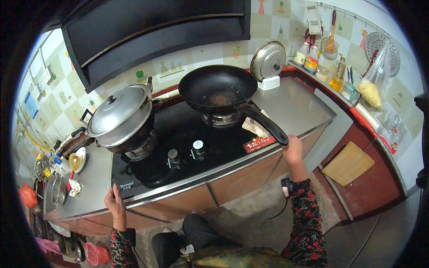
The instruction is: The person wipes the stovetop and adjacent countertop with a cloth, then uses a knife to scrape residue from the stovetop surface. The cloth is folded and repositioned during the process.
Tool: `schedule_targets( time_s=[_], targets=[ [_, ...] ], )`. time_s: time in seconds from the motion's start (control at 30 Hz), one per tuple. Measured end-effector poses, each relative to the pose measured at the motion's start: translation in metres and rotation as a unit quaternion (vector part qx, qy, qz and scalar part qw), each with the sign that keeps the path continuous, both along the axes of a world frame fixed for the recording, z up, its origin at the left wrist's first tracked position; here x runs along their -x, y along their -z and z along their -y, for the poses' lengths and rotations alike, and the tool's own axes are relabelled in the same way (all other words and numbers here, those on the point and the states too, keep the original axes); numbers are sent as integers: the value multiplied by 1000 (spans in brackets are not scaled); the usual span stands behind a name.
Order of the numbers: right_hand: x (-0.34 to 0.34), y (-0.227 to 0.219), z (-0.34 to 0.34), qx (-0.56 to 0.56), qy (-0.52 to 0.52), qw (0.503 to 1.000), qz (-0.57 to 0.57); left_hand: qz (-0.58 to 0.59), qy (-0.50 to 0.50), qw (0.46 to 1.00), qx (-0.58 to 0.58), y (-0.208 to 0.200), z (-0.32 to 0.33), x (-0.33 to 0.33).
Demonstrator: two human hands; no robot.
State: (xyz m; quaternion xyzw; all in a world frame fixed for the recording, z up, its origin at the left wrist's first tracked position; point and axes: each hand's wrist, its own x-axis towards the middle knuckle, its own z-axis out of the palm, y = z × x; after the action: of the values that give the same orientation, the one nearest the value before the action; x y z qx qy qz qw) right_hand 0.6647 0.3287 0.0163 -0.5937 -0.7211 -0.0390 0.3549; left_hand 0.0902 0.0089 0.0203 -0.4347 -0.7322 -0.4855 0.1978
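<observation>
A black wok (219,87) rests on the right burner, its long black handle (268,125) slanting toward me. Brown residue and small bits mark its inside. My right hand (293,151) is curled closed beside the handle's tip, which shows whole; no grip on it is visible. At the cooktop's front left corner, my left hand (115,204) is loosely closed, fingers together, with nothing seen in it. A silver pot with a domed lid (118,109) sits tilted in a dark pan over the left burner. Two knobs (197,147) stand on the black glass cooktop (165,123).
A folded cloth (254,127) and a red packet (259,144) lie right of the cooktop. Behind, a round lid (269,60) leans in a white stand. Bottles (310,58) line the right ledge; a cutting board (348,164) stands below. A range hood (156,35) overhangs the back.
</observation>
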Motion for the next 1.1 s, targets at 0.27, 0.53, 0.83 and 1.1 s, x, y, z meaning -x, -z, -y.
schedule_targets(
  time_s=[0.27,0.53,0.83,1.1],
  targets=[
    [28,9,21,65,-6,984,-164,12,-118,986,113,11,-23,30],
    [-31,-9,-12,25,10,990,-139,-10,-156,972,177,4,-29,21],
    [7,14,0,43,68,997,-19,1,-167,970,177,4,-31,15],
    [33,13,21,12,5,999,51,-35,-172,969,171,-1,-32,8]
  ],
)
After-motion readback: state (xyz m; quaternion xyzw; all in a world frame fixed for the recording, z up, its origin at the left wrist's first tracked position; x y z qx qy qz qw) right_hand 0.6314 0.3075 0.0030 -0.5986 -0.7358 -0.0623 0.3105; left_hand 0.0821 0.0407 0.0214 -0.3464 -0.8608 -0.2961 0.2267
